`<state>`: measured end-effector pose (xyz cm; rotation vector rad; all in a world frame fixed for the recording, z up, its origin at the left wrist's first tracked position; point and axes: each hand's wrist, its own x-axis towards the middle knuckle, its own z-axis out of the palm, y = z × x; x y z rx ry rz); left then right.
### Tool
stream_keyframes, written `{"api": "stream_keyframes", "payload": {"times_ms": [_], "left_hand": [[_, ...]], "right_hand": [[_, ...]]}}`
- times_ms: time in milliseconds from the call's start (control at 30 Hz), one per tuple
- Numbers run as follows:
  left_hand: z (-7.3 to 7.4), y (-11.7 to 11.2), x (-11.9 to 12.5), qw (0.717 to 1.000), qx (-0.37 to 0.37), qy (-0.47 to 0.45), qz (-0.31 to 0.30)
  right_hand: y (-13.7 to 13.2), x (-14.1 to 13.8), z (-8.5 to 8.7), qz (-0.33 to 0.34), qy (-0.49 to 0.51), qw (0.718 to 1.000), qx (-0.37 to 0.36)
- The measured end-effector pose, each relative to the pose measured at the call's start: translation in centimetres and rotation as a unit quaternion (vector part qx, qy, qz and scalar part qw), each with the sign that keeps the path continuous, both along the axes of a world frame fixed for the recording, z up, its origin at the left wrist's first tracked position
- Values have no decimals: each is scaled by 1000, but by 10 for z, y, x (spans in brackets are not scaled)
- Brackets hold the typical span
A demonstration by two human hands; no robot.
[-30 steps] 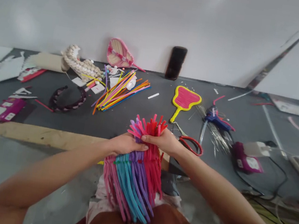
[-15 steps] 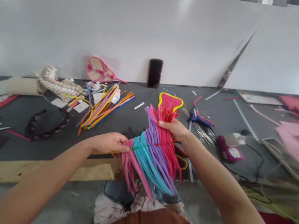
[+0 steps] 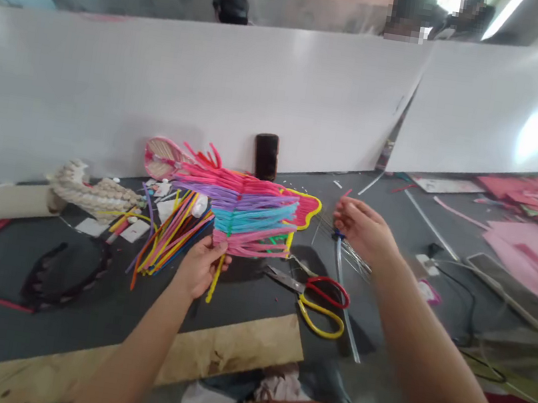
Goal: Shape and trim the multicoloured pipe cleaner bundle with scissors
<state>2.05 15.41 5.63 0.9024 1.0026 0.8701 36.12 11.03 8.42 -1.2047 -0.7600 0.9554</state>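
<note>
My left hand (image 3: 201, 269) is closed on one edge of a fringed piece of pipe cleaners (image 3: 252, 212), banded pink, blue, purple and red and tied along its middle. A yellow stem (image 3: 215, 281) sticks out below those fingers. On the right, my right hand (image 3: 361, 225) has its fingers curled over a blue glue gun (image 3: 339, 235), most of which they hide. Scissors with one red and one yellow handle (image 3: 321, 310) lie open on the table between my hands. Behind the fringed piece shows a pink shape with a yellow outline (image 3: 311, 209).
Loose coloured pipe cleaners (image 3: 170, 234) lie to the left, beside a dark braided headband (image 3: 65, 299). A phone (image 3: 266, 155) leans on the white partition (image 3: 215, 86). Pink sheets (image 3: 535, 248) are spread at right. A wooden strip (image 3: 237, 345) runs along the near edge.
My right hand has let go of the pipe-cleaner piece and moved right to the glue gun. The left hand has turned the piece, its bands now lying sideways, and the scissors are uncovered.
</note>
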Motion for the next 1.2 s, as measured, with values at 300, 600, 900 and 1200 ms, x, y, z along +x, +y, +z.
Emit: {"api": "stream_keyframes", "payload": {"times_ms": [300, 600, 900, 1200], "left_hand": [[-40, -9, 16, 993, -25, -42, 108], [-40, -6, 16, 992, -28, -39, 114], [-35, 20, 10, 998, -38, 8, 40], [-29, 21, 19, 994, -47, -3, 102]], "right_hand": [[-136, -55, -86, 159, -644, 748, 5], [-120, -46, -60, 153, -689, 708, -16], [-194, 27, -8, -276, -516, 811, -19], [-220, 171, -26, -409, -482, 751, -188]]}}
